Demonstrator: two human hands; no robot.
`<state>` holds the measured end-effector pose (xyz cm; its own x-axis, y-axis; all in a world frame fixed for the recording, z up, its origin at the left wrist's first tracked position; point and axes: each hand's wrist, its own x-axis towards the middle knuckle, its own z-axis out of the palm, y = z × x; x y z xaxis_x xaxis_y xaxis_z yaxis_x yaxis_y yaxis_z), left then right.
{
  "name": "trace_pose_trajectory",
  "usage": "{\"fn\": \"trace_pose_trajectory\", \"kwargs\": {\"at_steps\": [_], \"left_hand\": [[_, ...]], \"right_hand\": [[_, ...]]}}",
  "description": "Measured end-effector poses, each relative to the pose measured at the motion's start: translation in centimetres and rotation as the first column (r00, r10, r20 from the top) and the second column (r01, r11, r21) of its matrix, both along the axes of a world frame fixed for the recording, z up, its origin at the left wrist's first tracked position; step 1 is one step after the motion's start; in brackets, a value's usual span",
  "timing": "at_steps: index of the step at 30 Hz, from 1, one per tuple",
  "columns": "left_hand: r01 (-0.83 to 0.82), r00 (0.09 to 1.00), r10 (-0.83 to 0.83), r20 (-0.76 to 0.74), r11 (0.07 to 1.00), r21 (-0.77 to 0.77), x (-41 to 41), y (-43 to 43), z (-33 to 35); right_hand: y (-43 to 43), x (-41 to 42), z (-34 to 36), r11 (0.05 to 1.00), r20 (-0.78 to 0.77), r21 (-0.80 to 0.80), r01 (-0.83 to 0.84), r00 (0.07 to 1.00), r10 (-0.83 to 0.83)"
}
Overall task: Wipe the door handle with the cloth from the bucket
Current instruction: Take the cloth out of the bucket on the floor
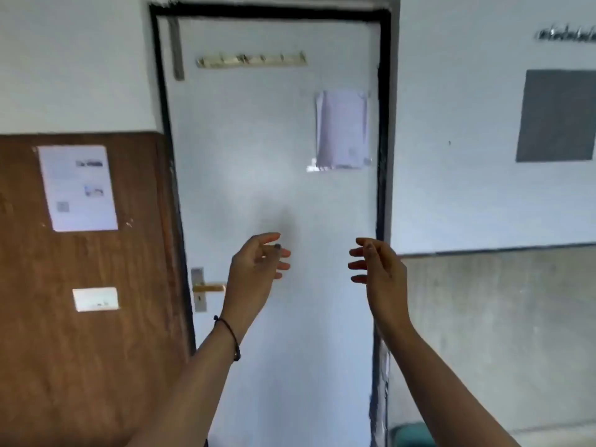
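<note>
A brass door handle on a grey lock plate sits at the left edge of a white door. My left hand is raised in front of the door, just right of the handle and not touching it, with fingers apart and nothing in it. My right hand is raised at the same height near the door's right edge, also with fingers spread and empty. No cloth is in view. A teal object at the bottom right may be the bucket; too little shows to tell.
A brown wooden panel with a paper notice and a white plate stands left of the door. A hook rail and a taped paper are on the door. White and grey wall lies to the right.
</note>
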<state>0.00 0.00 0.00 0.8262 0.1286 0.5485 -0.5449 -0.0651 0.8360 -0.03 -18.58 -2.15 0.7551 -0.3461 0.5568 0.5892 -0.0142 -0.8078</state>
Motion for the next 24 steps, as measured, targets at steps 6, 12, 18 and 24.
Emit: {"fn": "trace_pose_trajectory", "kwargs": {"at_steps": [6, 12, 18, 24], "left_hand": [[0.103, 0.989, -0.098, -0.113, 0.994, 0.039, 4.0, -4.7, -9.1], [0.249, 0.923, -0.201, -0.327, 0.962, 0.11, 12.0, -10.8, -18.6], [0.385, 0.781, -0.28, -0.559, 0.92, 0.077, 21.7, -17.4, -26.1], [0.503, 0.572, -0.333, -0.75, 0.864, 0.0, 27.1, -24.2, -33.5]], "right_hand": [[-5.9, 2.1, -8.9, 1.0, -0.211, 0.001, 0.022, 0.977, -0.021], [-12.1, 7.1, -18.4, 0.996, -0.476, 0.033, 0.088, 0.877, -0.062], [-18.0, 13.1, -25.5, 0.966, -0.728, 0.009, 0.259, 0.664, -0.171], [-23.9, 16.3, -31.7, 0.928, -0.849, 0.022, 0.371, 0.496, -0.179]]}}
